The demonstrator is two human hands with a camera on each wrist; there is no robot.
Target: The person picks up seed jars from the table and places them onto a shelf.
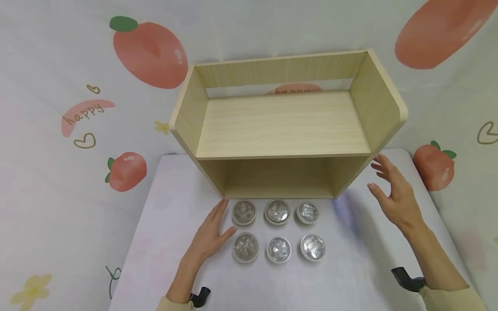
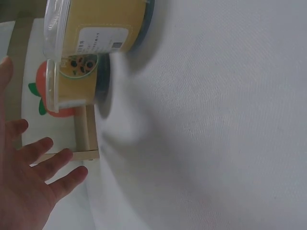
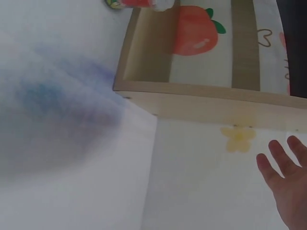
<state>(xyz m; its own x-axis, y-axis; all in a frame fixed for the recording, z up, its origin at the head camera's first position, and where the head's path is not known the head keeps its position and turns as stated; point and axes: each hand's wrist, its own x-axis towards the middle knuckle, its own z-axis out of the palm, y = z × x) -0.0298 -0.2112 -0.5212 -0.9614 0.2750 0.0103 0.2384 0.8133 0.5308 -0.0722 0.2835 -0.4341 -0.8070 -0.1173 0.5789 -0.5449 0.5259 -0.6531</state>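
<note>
A pale wooden two-tier shelf stands upright in the head view. Before it, several round clear-lidded tubs form two rows of three, with silvery contents or seals under the lids. In the left wrist view, one tub has a yellow side, a white label and a dark base. My left hand is just left of the tubs, fingers extended and thumb spread, holding nothing. To the right of the shelf, my right hand hovers with spread, slightly bent fingers and holds nothing. Contact with the shelf side cannot be made out.
A white-covered table lies under everything. Behind and beside it hangs a white cloth printed with red fruit, hearts and yellow flowers. Black straps with dark mounts sit at my wrists. The shelf has an opening in its back.
</note>
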